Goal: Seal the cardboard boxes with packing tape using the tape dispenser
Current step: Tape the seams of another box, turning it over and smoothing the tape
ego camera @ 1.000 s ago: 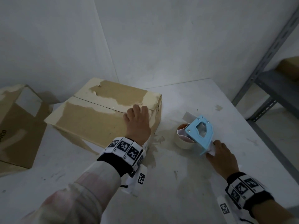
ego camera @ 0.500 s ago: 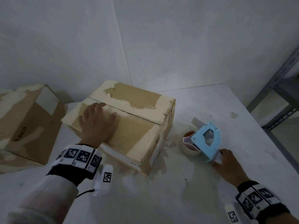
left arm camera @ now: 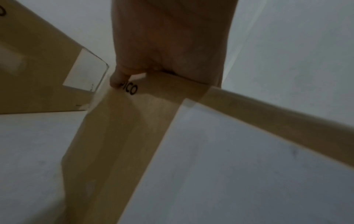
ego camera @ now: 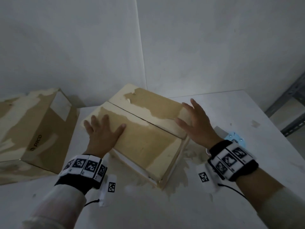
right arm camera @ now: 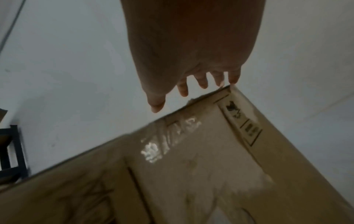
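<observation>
cardboard, tan and scuffed pale where old tape has stripped the face, makes up the box in hand. it sits near the back corner of the white surface, turned at an angle, its two top flaps closed with an open seam running between them; no fresh tape shows across that seam.

left hand: fingers spread and flat on the near flap at its left end, pressing down. the left wrist view shows them lying over the box edge, nothing gripped.

right hand: fingers spread and straight, at the right end of the far flap; whether they touch the board or hover just above it cannot be told. it holds nothing.

tape dispenser: pale blue, lying on the surface just right of the box, mostly hidden behind the right wrist. neither hand is on it.

handling, as judged: the box looks light and probably empty, so it may slide or pivot on the smooth surface under a pull of tape. the flaps are stiff but springy and want holding flat beside the seam, not on it. the torn facing may take tape poorly. the dispenser is rigid plastic; best taken by its handle, clear of the cutting edge.

count: cardboard boxes, two, the second box standing just left of the first, printed "pico"; dispensers, one; hands, two; a grey metal shelf frame at right.
</observation>
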Demonstrator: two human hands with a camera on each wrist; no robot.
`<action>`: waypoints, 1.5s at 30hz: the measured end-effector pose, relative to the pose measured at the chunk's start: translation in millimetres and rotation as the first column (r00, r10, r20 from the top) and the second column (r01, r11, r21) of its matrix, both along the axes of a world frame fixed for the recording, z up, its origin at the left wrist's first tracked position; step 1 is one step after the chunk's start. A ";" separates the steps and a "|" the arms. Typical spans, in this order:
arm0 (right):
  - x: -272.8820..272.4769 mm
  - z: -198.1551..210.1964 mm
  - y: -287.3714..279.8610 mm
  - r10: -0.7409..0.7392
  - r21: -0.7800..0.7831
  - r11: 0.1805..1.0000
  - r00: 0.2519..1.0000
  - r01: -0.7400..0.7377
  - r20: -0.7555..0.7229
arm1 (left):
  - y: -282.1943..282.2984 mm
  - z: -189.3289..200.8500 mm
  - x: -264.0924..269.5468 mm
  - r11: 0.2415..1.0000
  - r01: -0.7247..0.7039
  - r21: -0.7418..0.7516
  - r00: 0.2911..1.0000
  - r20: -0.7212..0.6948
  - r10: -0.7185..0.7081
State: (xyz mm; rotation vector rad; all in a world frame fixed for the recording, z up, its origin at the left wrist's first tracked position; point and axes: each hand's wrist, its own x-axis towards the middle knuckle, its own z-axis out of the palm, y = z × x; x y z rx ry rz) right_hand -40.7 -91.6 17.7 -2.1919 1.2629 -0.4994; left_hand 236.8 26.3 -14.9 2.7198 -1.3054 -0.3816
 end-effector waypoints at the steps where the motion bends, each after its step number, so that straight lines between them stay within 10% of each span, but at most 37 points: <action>1: 7.4 -1.2 -0.9 0.006 -0.004 1.000 0.996 -0.007 -0.093 | 1.0 3.2 1.9 1.000 0.001 -0.024 1.000 -0.005 -0.001; 16: 11.4 -5.7 66.4 -0.101 -0.029 0.995 0.927 0.097 -0.362 | -40.2 29.1 19.6 0.988 -0.023 -0.153 0.987 -0.160 -0.002; 19: 32.3 8.8 62.5 0.037 -0.192 0.973 0.908 -0.128 -0.417 | -41.5 25.3 24.7 0.994 0.036 -0.101 0.994 -0.102 -0.046; 22: 69.7 20.3 49.8 0.371 0.106 0.926 0.823 -0.362 -0.431 | -41.3 24.7 27.8 0.993 0.097 -0.068 0.993 -0.060 -0.101; 28: 103.9 21.8 33.6 0.503 0.204 0.857 0.678 -0.474 -0.536 | -37.7 26.9 25.7 0.987 0.121 -0.110 0.991 -0.040 -0.126; 45: 18.6 -13.5 92.0 0.392 -0.055 0.864 0.738 -0.500 -0.549 | -44.6 22.2 25.3 0.992 0.096 -0.081 0.994 0.062 -0.091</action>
